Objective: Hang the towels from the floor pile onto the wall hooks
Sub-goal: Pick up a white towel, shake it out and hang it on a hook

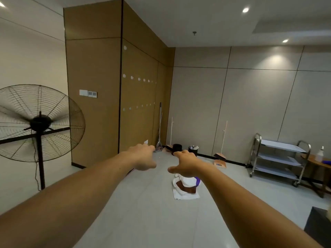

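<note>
Pale tiled floor [152, 221] under the pile [186, 191] of towels, spreading out on every side of it. Behind and to the left of the pile, well apart from it, a panelled brown wall [139, 68] reaching the ceiling. Behind and to the right of the pile, a panelled grey wall [250, 104]. Far left of the pile, a tall black fan [39, 122] on a pole, blades blurred. Right of the pile, against the grey wall, a steel cart [279, 158] with three shelves.

Two bare arms stretched forward over the floor, nearer than the pile. Up and left of the pile, the left hand [145, 156], palm down, fingers loosely curled, grasping nothing. Just above the pile in the view and overlapping its top edge, the right hand [186, 165], thumb out, fingers relaxed and spread, released; contact with the towels impossible to tell.

In the pile, a flat white towel at the bottom, a brown one across it, more white on top, a bit of purple at the right edge.

Far right of the pile, past the cart, a wooden counter [311, 158] with a white bottle [319, 154] on it. Behind and right of the pile, at the foot of the grey wall, a broom [221, 154] with a dustpan [220, 164]. Straight behind the pile, near the corner, two dark bins [193, 150]. High up and left of the pile, small white hooks [132, 77] in rows on the brown wall.
</note>
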